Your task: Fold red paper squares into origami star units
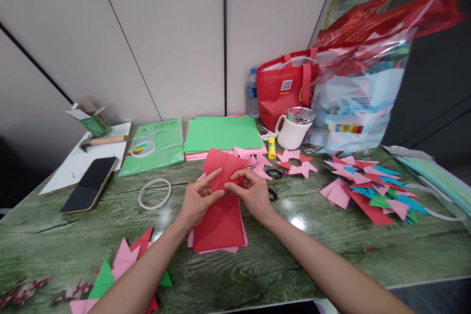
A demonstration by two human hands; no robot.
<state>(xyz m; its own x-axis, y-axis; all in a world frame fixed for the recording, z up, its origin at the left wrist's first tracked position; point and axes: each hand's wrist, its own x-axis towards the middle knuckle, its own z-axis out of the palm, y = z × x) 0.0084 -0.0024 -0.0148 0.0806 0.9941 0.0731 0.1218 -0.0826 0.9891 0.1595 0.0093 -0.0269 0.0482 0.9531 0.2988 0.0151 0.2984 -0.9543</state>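
Note:
My left hand (198, 201) and my right hand (252, 194) both pinch a folded red paper sheet (224, 167), lifted a little above the green table (279, 255). Under my hands lies a small stack of red and pink paper squares (220, 228). Folded pink paper shapes (257, 164) lie just behind the held sheet. Black scissors (274, 175) sit beside my right hand, partly hidden by it.
A green paper stack (221, 133), a green packet (156, 147), a tape ring (154, 193), a phone (90, 184) and a hammer (103, 141) lie left and behind. A white mug (292, 132), glue stick (271, 147), water bottle (252, 92), red bag (283, 89) and piles of folded shapes (371, 191) stand right.

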